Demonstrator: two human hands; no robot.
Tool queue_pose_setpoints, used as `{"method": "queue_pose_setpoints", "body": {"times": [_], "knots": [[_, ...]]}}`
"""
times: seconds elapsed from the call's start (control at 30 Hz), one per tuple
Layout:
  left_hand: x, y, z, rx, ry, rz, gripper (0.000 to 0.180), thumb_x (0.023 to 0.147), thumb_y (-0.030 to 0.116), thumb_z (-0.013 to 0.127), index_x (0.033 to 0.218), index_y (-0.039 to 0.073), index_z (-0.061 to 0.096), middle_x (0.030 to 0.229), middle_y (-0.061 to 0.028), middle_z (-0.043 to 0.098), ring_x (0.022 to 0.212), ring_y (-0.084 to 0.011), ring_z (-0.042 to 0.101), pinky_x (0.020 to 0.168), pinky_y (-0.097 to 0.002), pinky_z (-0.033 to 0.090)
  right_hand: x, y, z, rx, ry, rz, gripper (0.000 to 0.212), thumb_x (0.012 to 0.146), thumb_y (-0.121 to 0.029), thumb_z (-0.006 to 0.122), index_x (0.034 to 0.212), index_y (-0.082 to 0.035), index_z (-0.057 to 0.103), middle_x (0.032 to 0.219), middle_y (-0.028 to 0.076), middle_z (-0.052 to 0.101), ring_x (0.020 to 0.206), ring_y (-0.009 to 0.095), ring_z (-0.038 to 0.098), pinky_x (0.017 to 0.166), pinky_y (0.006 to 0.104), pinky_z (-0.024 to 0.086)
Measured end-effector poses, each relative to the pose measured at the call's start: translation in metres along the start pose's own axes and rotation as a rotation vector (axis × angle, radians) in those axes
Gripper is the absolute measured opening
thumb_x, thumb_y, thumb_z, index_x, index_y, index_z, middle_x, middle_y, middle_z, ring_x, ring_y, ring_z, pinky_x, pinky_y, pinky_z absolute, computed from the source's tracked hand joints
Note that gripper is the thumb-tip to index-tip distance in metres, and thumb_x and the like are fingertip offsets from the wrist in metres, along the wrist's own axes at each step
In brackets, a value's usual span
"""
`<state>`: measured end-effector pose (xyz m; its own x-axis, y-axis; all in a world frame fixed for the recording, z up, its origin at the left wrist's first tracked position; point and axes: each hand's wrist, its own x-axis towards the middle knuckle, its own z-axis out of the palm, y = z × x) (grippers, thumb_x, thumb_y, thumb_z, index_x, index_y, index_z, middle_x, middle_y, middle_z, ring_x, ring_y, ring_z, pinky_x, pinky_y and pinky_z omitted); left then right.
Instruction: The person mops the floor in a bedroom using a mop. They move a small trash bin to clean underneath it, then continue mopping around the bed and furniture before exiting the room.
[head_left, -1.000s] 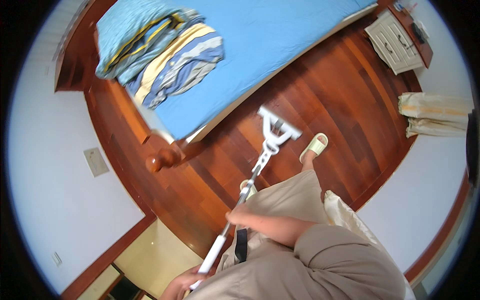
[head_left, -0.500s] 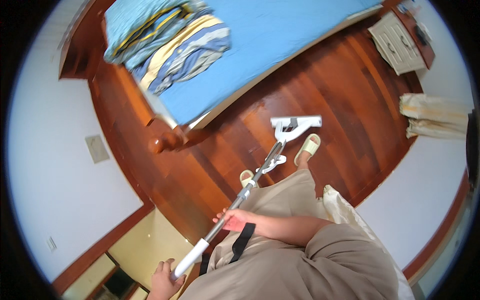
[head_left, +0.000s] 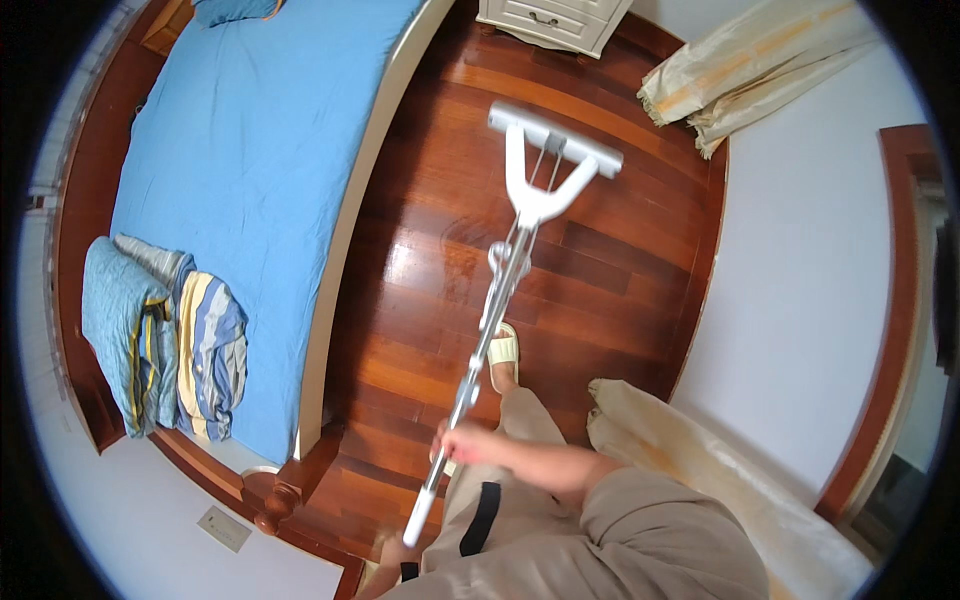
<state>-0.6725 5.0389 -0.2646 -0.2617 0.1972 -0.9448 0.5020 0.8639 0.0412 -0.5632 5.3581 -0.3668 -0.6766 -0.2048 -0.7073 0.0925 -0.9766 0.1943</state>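
A squeeze mop (head_left: 540, 205) with a silver pole, a white forked bracket and a long roller-like head stretches away from me over the reddish wood floor (head_left: 620, 280). My right hand (head_left: 465, 442) is closed round its pole, below the middle. At the near end, my left hand (head_left: 392, 552) is beside the white handle grip, smeared by motion, so its fingers and any hold on the grip are unclear. Whether the mop head rests on the floor or hangs just above it, I cannot tell.
A bed with a blue sheet (head_left: 240, 130) runs along the left, folded quilts (head_left: 210, 350) at its near end. Its rounded wooden post (head_left: 275, 505) juts out. At the far side stands a white cabinet (head_left: 550, 25). Cream curtains (head_left: 740, 70) hang at right.
My view has turned and shifted, bringing the bed to the left. The mop now points farther ahead, its head farther from my feet. My right hand stays on the pole; my left hand has blurred.
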Motion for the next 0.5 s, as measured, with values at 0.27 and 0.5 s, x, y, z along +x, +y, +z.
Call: {"method": "queue_pose_setpoints", "body": {"times": [0.27,0.5], "knots": [[0.110,0.388,-0.143,-0.371,0.212,0.533,0.048,0.082,0.029,0.063,0.114,-0.003,0.046,0.084,-0.0229,0.062,0.073,-0.0325,0.064,0.066,-0.0387,0.050,-0.010,-0.366,-0.048,0.117,0.290,-0.613,0.008,0.062,-0.005,0.048,0.068,-0.005,0.044,0.054,0.010,0.044,0.043,0.024,0.045,0.041,0.0373,0.042],[0.153,0.510,-0.181,-1.112,-0.548,0.217,0.028,0.080,0.014,0.062,0.098,0.003,0.044,0.072,-0.0060,0.051,0.059,-0.0155,0.056,0.050,-0.0270,0.048,-0.026,-0.470,-0.045,-0.544,0.915,-0.733,0.031,0.093,-0.030,0.043,0.100,0.001,0.042,0.066,0.009,0.052,0.046,0.018,0.052,0.043,0.0327,0.047]]}}
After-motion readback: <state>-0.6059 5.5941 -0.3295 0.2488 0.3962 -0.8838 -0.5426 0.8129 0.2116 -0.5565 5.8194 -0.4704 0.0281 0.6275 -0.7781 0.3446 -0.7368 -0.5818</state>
